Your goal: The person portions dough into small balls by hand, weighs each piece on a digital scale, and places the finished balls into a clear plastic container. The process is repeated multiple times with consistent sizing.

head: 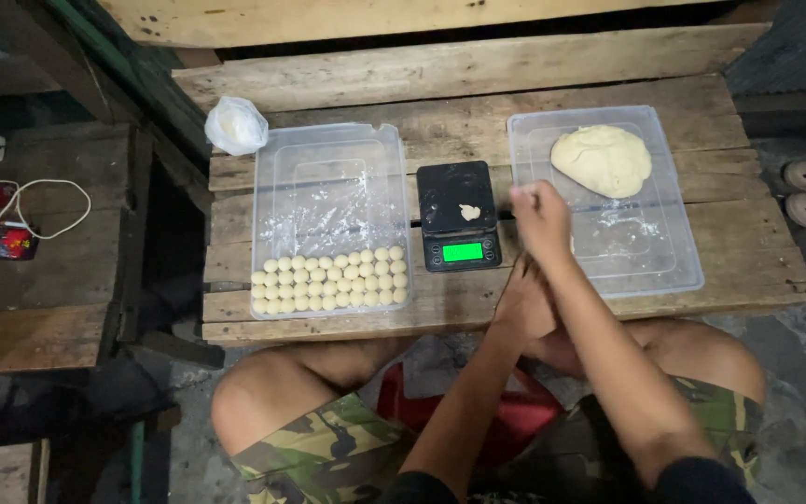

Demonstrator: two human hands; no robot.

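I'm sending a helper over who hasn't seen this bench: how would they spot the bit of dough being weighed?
Start at the wooden bench with two clear plastic trays. Between them sits a small black scale with a glowing green display. On its dark platform lies the small pale dough piece, alone and irregular, unlike the neat rows of dough balls in the left tray or the big dough lump in the right tray.

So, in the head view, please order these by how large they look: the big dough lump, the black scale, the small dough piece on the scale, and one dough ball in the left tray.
1. Black scale
2. Big dough lump, a little smaller than the scale
3. Small dough piece and one dough ball: they look alike, so I leave them unranked.
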